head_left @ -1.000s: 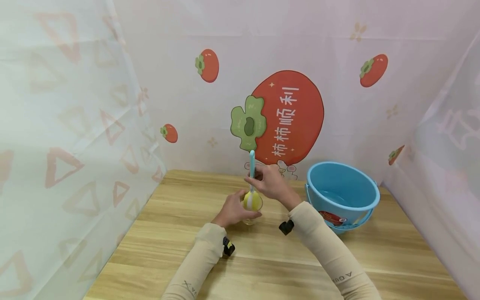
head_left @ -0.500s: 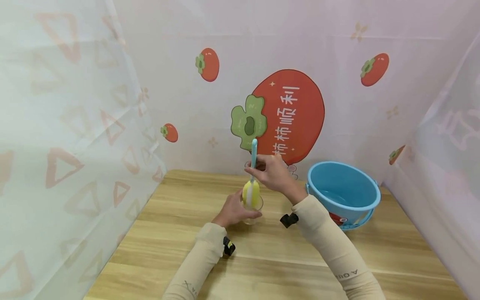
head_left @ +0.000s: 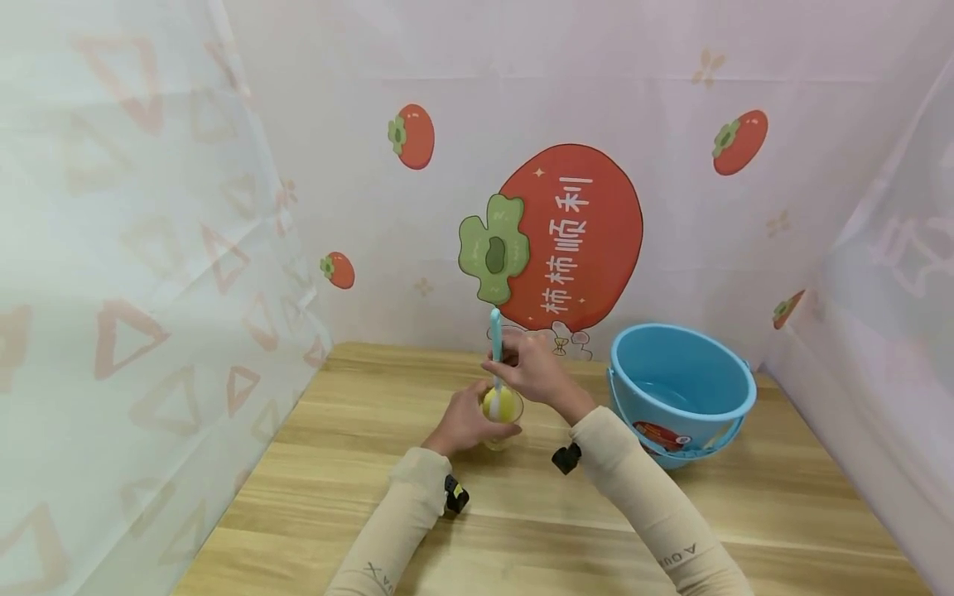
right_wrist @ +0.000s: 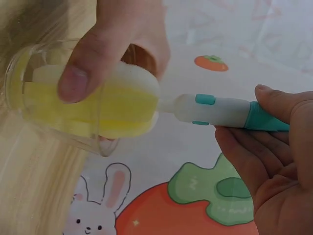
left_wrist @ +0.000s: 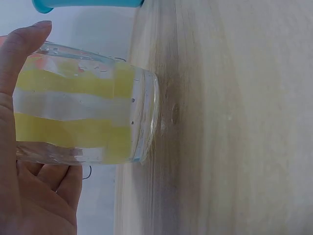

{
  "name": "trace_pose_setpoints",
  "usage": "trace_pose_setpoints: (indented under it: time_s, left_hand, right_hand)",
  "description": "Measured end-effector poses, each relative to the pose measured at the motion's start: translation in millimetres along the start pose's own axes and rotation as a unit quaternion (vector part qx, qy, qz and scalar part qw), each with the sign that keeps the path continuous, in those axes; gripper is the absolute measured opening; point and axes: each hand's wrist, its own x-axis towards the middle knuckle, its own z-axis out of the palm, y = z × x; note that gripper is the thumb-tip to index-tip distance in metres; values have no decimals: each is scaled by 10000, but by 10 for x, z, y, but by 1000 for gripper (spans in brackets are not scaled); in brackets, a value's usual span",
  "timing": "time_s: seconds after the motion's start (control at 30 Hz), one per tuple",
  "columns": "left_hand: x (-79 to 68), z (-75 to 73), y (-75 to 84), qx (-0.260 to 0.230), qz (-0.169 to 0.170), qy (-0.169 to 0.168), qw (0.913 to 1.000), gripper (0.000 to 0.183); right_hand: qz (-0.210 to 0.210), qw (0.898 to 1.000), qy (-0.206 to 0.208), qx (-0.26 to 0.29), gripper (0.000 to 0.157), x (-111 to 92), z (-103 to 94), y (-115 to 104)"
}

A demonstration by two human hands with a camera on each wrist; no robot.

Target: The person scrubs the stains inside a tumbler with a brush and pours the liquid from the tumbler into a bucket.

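Note:
A clear glass cup (left_wrist: 73,105) stands upright on the wooden table, with water drops on its wall. My left hand (head_left: 465,420) grips it, thumb on one side and fingers round the other. Inside the cup sits the yellow and white sponge head of a bottle brush (right_wrist: 98,100), its top part rising above the rim in the right wrist view. My right hand (head_left: 531,366) pinches the brush's teal and white handle (right_wrist: 220,111) between thumb and fingers, above the cup. The handle points up, leaning slightly.
A blue bucket (head_left: 659,424) with a lowered handle stands on the table (head_left: 350,463) to the right, beside my right forearm. Behind the table hangs a white cloth (head_left: 417,215) printed with persimmons, and more cloth hangs at both sides.
The brush and my right hand rose half a second ago, lifting the sponge partly out of the cup. Now both are lower, with the sponge deeper inside. My left hand stays on the cup.

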Motion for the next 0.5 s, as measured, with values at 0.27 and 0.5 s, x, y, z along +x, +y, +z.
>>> trace_pose_setpoints:
  time_s: [0.27,0.5]
  left_hand:
    - [2,10,-24,20,119,23,9999,69]
    - [33,27,-42,14,277,52,9996,61]
  right_hand:
    - [-22,9993,239,293,9,68,-227,-170]
    - [65,9992,158,357,10,96,-320,-204]
